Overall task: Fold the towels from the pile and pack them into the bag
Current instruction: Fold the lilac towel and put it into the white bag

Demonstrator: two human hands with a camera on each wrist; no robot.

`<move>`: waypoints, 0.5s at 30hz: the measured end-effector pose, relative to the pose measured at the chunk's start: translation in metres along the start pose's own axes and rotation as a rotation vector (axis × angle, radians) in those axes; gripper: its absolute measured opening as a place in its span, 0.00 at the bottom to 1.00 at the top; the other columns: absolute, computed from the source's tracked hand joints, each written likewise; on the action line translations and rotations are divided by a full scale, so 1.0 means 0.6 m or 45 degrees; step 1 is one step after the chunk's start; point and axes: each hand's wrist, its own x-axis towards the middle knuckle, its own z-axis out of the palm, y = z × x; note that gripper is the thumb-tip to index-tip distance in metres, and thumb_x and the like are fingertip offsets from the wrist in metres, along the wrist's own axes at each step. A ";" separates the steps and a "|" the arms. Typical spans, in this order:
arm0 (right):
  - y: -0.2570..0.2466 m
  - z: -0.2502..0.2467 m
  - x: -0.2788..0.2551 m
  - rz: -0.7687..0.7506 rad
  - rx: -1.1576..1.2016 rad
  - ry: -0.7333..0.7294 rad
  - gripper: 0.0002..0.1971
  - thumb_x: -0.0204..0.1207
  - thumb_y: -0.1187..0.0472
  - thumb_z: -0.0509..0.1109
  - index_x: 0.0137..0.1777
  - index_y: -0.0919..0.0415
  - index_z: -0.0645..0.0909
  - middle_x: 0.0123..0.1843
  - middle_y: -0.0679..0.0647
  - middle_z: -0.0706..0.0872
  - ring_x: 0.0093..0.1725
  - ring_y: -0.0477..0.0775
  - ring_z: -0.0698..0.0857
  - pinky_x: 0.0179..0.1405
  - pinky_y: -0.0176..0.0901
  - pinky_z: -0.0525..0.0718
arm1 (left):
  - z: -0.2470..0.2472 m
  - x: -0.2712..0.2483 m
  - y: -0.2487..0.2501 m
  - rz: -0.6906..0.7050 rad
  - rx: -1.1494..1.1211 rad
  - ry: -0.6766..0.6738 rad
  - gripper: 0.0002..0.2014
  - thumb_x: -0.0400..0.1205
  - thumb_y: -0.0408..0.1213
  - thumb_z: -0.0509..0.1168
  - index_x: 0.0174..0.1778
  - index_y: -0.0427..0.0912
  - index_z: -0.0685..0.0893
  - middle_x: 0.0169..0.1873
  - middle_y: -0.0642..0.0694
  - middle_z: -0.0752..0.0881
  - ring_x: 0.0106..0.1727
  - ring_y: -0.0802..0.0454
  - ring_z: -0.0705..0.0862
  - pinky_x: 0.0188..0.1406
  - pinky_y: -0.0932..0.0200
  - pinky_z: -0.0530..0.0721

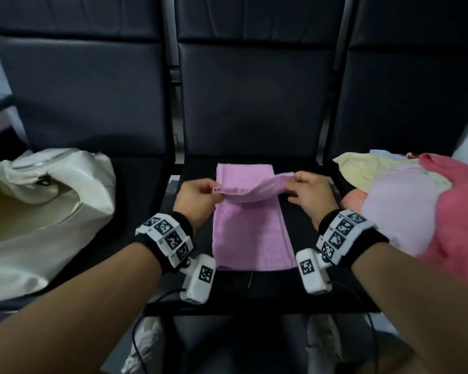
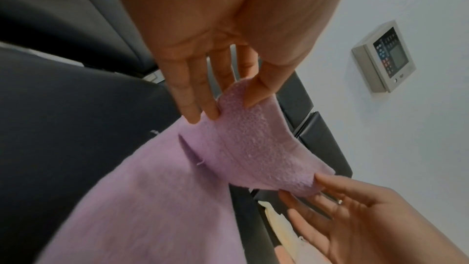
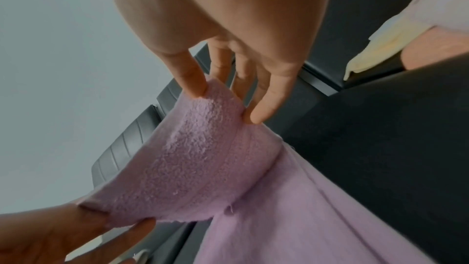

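A long purple towel lies folded lengthwise on the middle black seat. Its far end is lifted and doubled back toward me. My left hand pinches the left corner of that raised edge between thumb and fingers. My right hand pinches the right corner, thumb on top. The raised edge sags a little between the two hands. A white fabric bag lies open on the left seat. The pile of towels, yellow, pale lilac, pink and red, sits on the right seat.
Black padded backrests rise behind all three seats. Cables hang from the wrist cameras over the seat's front edge. A wall keypad panel shows in the left wrist view. My legs and shoes are below the seat.
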 end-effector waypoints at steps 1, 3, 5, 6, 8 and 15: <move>0.016 -0.003 -0.015 0.020 -0.018 -0.009 0.11 0.76 0.67 0.75 0.33 0.57 0.85 0.40 0.60 0.85 0.47 0.55 0.85 0.54 0.56 0.88 | 0.003 -0.014 -0.012 -0.034 0.024 -0.002 0.14 0.77 0.24 0.70 0.33 0.48 0.91 0.30 0.47 0.87 0.35 0.49 0.83 0.41 0.49 0.86; 0.044 -0.009 -0.043 0.044 -0.057 -0.014 0.11 0.74 0.67 0.75 0.32 0.53 0.88 0.40 0.60 0.88 0.46 0.54 0.86 0.50 0.53 0.87 | 0.009 -0.040 -0.032 -0.102 0.073 -0.012 0.15 0.75 0.25 0.70 0.32 0.51 0.92 0.28 0.49 0.87 0.33 0.48 0.84 0.43 0.45 0.90; 0.071 -0.014 -0.064 0.089 -0.109 0.007 0.13 0.73 0.68 0.74 0.31 0.50 0.88 0.37 0.57 0.88 0.42 0.54 0.85 0.46 0.52 0.86 | 0.015 -0.067 -0.045 -0.167 0.118 -0.028 0.12 0.69 0.30 0.69 0.31 0.53 0.92 0.26 0.51 0.87 0.32 0.48 0.84 0.46 0.42 0.91; 0.082 -0.015 -0.075 0.122 -0.127 0.019 0.13 0.72 0.68 0.74 0.31 0.51 0.88 0.36 0.56 0.88 0.41 0.54 0.85 0.45 0.52 0.85 | 0.018 -0.080 -0.051 -0.195 0.138 -0.033 0.10 0.65 0.34 0.69 0.30 0.55 0.92 0.25 0.53 0.86 0.32 0.48 0.84 0.47 0.42 0.91; 0.104 -0.016 -0.092 0.188 -0.148 0.021 0.11 0.70 0.67 0.73 0.32 0.51 0.89 0.35 0.56 0.89 0.41 0.57 0.87 0.45 0.53 0.86 | 0.024 -0.101 -0.061 -0.219 0.204 -0.033 0.09 0.63 0.36 0.72 0.30 0.57 0.92 0.24 0.58 0.86 0.34 0.50 0.84 0.46 0.49 0.89; 0.142 -0.016 -0.127 0.184 -0.196 -0.012 0.05 0.62 0.61 0.74 0.34 0.50 0.90 0.39 0.50 0.92 0.50 0.59 0.90 0.62 0.60 0.87 | 0.033 -0.124 -0.088 -0.236 0.380 -0.009 0.11 0.72 0.30 0.73 0.32 0.53 0.91 0.40 0.55 0.93 0.48 0.52 0.90 0.52 0.60 0.86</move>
